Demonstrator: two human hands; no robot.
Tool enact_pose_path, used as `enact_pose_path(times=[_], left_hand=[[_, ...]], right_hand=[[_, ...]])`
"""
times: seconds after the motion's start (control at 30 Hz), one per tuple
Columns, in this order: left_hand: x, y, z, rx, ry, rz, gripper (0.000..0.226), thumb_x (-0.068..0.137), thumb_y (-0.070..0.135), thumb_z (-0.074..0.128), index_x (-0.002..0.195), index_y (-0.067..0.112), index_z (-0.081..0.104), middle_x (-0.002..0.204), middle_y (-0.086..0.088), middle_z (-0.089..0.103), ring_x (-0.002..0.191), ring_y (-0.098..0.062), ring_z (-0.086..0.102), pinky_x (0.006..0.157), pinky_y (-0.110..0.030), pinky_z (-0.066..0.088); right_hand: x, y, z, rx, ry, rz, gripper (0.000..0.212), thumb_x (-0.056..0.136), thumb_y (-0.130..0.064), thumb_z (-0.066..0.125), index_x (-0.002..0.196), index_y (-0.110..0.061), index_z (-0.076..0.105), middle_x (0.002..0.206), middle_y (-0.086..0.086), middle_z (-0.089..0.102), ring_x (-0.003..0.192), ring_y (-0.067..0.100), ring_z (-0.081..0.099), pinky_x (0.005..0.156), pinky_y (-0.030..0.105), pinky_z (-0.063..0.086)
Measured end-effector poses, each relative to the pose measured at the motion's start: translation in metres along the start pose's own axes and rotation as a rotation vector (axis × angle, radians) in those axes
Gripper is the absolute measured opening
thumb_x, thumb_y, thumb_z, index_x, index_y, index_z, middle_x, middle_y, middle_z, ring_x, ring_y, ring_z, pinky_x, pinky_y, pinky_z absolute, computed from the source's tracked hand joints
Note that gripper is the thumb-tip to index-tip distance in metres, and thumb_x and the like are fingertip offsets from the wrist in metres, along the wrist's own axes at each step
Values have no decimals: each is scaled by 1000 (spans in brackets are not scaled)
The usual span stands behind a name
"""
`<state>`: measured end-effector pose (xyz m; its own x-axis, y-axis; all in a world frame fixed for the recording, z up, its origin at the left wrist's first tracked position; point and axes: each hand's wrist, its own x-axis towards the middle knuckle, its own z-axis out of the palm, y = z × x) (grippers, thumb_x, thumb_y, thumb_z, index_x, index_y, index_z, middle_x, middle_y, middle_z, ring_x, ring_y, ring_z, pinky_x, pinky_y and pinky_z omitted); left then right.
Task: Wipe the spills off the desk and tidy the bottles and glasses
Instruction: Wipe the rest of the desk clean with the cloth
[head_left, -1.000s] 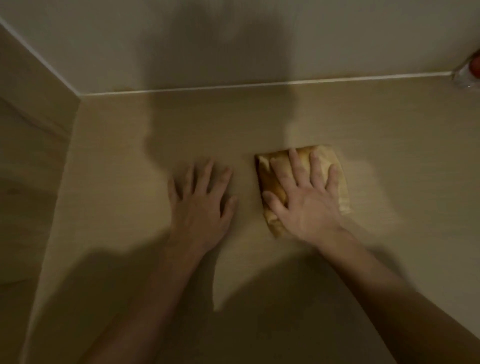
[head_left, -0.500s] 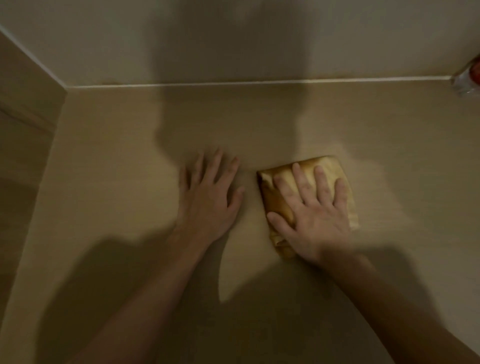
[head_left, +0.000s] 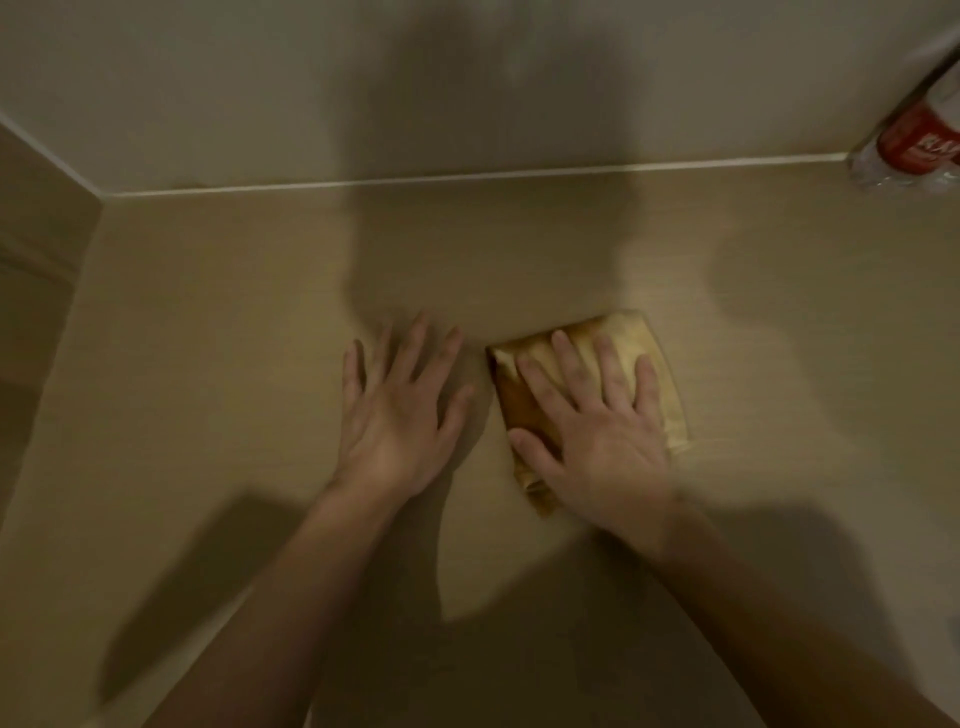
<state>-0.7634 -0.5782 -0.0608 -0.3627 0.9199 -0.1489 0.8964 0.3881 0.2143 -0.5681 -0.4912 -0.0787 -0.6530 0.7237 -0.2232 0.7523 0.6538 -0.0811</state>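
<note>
Where the right hand (head_left: 597, 441) presses down, a folded yellow-brown cloth (head_left: 654, 374) lies flat on the desk (head_left: 779, 415), a little right of the middle of the view. Its fingers are straight and spread over the cloth, the palm covering the near part, so that only the far edge, the left edge and a strip along the right side show; nothing is gripped or pinched.

Just left of the cloth, apart from it by a narrow strip of bare desk, the left hand (head_left: 400, 415) rests palm down on the surface, fingers straight and fanned, holding nothing. Both forearms reach in from the near edge, and their shadows fall across the near part of the desk.

At the far right corner, against the wall (head_left: 208, 78), stands a clear plastic bottle (head_left: 919, 140) with a red label, partly cut off by the frame and blurred.
</note>
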Motion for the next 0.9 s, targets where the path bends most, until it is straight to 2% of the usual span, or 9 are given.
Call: enact_pose_path(times=[0.13, 0.23, 0.47, 0.63, 0.8, 0.9], left_hand=[[-3, 13, 7, -20, 13, -21, 60, 101, 55, 28, 157, 35, 27, 168, 1, 16, 155, -26, 2, 124, -52, -4], [-2, 21, 11, -28, 6, -29, 61, 100, 56, 28, 157, 36, 26, 168, 2, 16, 155, -27, 1, 123, -53, -4], [7, 36, 13, -28, 38, -10, 64, 97, 61, 20, 156, 36, 29, 167, 2, 19, 154, -28, 3, 123, -56, -1], [15, 40, 14, -2, 58, 2, 63, 97, 61, 21, 155, 36, 29, 167, 1, 20, 154, -28, 2, 121, -56, 0], [20, 45, 10, 8, 40, 5, 62, 98, 61, 18, 156, 38, 26, 167, 2, 18, 154, -29, 3, 122, -54, -2], [19, 54, 6, 29, -20, 14, 64, 98, 59, 16, 157, 37, 25, 168, 1, 15, 155, -28, 4, 123, -55, -1]], right_hand=[[-6, 38, 0, 25, 29, 53, 73, 91, -81, 0, 156, -50, -6, 168, -10, -16, 155, 30, -13, 121, 58, -11], [6, 56, -3, 18, 26, 109, 76, 87, -82, -3, 156, -50, -8, 166, -12, -20, 154, 29, -17, 120, 58, -14], [38, 46, -6, -24, 64, 88, 76, 89, -76, -5, 157, -43, -8, 170, -2, -11, 154, 37, -11, 117, 70, -3], [25, 45, -2, -49, 68, 50, 76, 91, -76, -7, 158, -41, -8, 169, 1, -10, 154, 38, -8, 116, 70, 1], [-3, 48, 0, -42, 21, 28, 74, 90, -78, -5, 156, -45, -15, 168, -3, -16, 154, 35, -14, 118, 67, -5], [-15, 58, -2, 20, 8, 45, 75, 89, -80, -1, 156, -47, -10, 168, -8, -16, 154, 30, -18, 119, 62, -10]])
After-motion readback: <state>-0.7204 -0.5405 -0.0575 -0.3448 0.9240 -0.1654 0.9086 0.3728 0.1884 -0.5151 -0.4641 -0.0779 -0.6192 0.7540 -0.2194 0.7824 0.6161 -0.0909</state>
